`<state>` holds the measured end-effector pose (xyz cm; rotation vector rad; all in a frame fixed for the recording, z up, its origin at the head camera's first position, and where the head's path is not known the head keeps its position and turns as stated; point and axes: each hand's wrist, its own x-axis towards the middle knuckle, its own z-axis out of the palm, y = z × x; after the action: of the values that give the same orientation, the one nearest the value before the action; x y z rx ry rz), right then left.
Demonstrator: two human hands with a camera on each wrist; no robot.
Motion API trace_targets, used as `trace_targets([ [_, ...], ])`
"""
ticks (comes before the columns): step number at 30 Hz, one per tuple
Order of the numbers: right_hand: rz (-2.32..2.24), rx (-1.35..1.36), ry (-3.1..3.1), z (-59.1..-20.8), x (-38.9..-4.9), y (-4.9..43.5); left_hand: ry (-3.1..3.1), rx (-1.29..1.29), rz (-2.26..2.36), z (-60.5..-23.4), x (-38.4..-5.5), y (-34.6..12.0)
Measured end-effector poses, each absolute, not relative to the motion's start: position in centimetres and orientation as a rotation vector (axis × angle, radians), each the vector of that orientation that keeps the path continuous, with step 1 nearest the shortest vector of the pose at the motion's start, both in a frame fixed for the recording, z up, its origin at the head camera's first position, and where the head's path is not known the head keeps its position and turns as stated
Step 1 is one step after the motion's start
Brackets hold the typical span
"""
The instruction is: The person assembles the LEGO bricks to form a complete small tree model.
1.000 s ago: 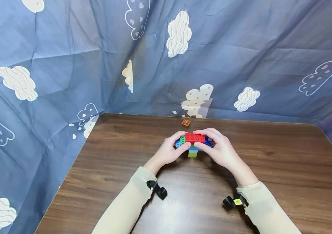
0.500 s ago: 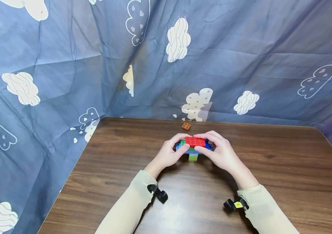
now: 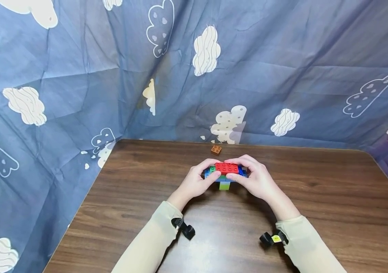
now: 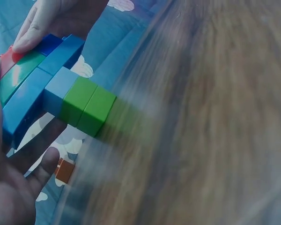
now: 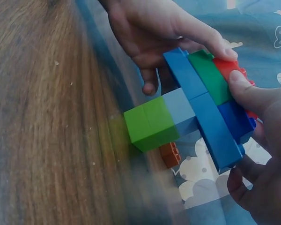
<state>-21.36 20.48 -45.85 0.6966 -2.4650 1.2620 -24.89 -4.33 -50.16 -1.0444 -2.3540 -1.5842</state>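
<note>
A red toy brick [image 3: 226,168] tops a T-shaped stack of bricks. Beneath it are a green brick [image 5: 210,77] and a dark blue brick [image 5: 236,123], then a layer of blue bricks [image 5: 216,131]. The stem, a light blue brick [image 5: 180,111] over lime green bricks [image 3: 224,185], points down at the table. My left hand [image 3: 197,178] grips the left part of the red brick, thumb in front and fingers behind. From the right, my right hand [image 3: 256,177] holds the same brick likewise. Some fingers are hidden behind the stack.
A small orange-brown brick [image 3: 216,150] lies behind the stack, close to the far edge of the wooden table [image 3: 146,189]. Blue cloth [image 3: 180,94] with cloud prints hangs behind the table and along its left side.
The head view has tilted slightly, so the table and hands appear a little lower. Both hands keep their hold on the red brick, and the stack stays in about the same place.
</note>
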Motion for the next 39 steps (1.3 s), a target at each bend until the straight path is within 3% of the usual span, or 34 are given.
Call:
trace_targets([
  [39,1.472,0.487,-2.538,-46.8,-20.4,20.4,-2.482,-1.033,-1.562,-49.0,-24.0,-4.5],
])
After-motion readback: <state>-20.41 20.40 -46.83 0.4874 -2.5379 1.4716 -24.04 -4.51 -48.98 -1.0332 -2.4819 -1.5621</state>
